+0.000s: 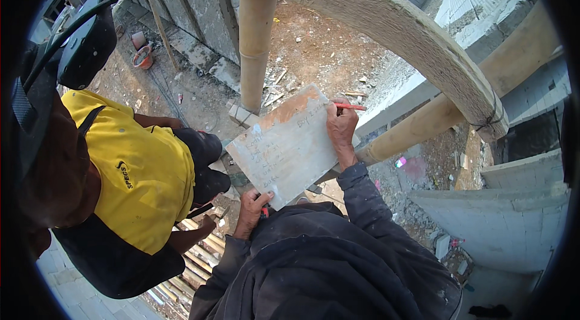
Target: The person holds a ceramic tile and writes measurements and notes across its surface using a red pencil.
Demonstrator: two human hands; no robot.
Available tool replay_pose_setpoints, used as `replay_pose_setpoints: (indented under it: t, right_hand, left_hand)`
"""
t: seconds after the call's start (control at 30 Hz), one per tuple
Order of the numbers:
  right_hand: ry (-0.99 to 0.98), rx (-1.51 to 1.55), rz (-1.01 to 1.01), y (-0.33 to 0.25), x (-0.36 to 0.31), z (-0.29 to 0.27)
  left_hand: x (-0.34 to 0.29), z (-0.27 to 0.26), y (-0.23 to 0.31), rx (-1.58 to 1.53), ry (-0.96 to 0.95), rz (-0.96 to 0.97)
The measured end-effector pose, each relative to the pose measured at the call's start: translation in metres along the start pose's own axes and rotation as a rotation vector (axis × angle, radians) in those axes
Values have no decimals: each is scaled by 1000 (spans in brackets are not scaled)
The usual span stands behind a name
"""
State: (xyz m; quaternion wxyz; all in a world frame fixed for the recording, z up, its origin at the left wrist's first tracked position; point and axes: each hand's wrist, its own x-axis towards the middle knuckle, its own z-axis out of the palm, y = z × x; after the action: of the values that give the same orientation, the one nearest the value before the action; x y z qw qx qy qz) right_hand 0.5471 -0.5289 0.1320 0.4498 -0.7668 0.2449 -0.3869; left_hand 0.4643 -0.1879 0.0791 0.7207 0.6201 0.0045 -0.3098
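A thin, flat greyish board (290,145) with handwriting and a brownish patch lies tilted in front of my chest. My left hand (251,210) grips its lower left corner, thumb on top and fingers beneath. A small red bit shows beside that hand; I cannot make out what it is. At the board's upper right edge, my right hand (342,127) is closed around a red pencil (350,106), which points out to the right. Part of the right hand rests against the board's edge.
To my left stands a person in a yellow shirt (130,169), one hand holding a dark, thin object. A curved pale beam (386,24) is tied to bamboo poles (257,48) ahead. Bamboo slats (196,262) lie low on the left; a block wall (495,223) curves at right.
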Motion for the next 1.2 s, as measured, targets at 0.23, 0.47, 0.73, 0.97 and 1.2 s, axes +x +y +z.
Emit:
replay_pose_setpoints:
  t: [0.23,0.47,0.73,0.97,1.2]
  right_hand:
    - [9,-36,-44,3,-2,-4]
    - [63,-5,-21,-1,1,0]
    - [28,-25,15,-4,1,-1]
    - [37,-28,-3,-5,-1,0]
    - [100,-69,-74,10,6,0]
  left_hand:
    - [0,1,5,-32,-12,-44]
    - [-1,0,4,-33,-10,-62]
    - [-1,-3,4,-19,-13,-45]
    - [-1,-4,-1,-18,-2,-27]
    - [0,-1,7,-45,-48,-93]
